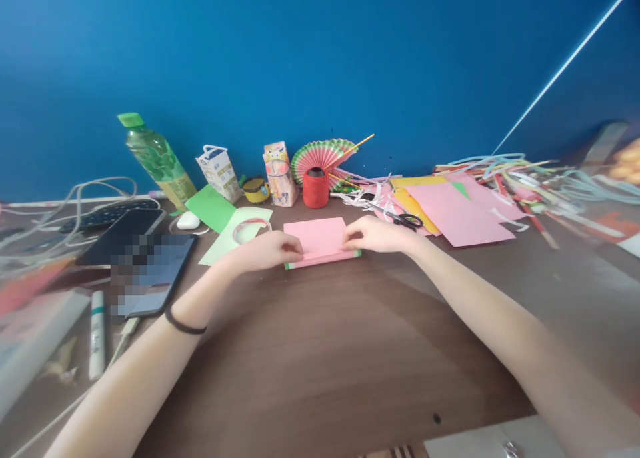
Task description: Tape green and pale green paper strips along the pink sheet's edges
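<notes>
A pink sheet of paper [320,237] lies on the brown table, its near edge folded into a narrow strip with green ends. My left hand [270,249] is at the sheet's left side, its fingers closed on the paper near the fold. On the right side, my right hand [373,235] has its fingers pinched on the same sheet. Behind the sheet stand a red round container [316,189] and a pink and green pleated paper fan [320,157]. A roll of tape [251,230] rests on pale green paper beside my left hand.
Black scissors [409,221] and pink sheets [460,213] lie to the right, with paper strips beyond. At the left are a tablet [163,271], a marker [97,335], cables and a green bottle [159,161]. Cartons stand along the blue wall [320,58].
</notes>
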Tool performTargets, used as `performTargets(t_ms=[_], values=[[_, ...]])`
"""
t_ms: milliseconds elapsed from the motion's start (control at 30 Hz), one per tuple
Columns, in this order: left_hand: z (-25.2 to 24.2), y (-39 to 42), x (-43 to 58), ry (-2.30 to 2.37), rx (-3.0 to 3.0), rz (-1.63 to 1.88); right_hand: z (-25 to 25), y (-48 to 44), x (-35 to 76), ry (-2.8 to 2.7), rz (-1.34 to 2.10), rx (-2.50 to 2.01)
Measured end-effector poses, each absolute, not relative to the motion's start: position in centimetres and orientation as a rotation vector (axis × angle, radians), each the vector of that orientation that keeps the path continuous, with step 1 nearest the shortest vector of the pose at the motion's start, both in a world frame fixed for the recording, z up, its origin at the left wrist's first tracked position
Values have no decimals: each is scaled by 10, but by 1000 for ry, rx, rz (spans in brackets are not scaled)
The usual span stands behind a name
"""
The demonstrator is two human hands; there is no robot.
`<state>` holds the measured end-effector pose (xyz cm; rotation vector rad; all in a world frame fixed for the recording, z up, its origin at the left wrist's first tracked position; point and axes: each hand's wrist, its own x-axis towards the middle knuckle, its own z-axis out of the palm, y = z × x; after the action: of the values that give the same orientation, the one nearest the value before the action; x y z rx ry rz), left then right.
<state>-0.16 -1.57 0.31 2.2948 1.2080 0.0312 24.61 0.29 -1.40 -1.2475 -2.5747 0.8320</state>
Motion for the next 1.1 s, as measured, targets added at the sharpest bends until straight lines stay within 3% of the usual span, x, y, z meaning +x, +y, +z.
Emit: performTargets(t_ms=[300,1100], values=[[-12,-8,-4,1047,2135,27,-24,6,248,-2671,1061,-1262],[-14,-11,0,965,2094,-49,-26,5,246,-2715,1170,-1215]])
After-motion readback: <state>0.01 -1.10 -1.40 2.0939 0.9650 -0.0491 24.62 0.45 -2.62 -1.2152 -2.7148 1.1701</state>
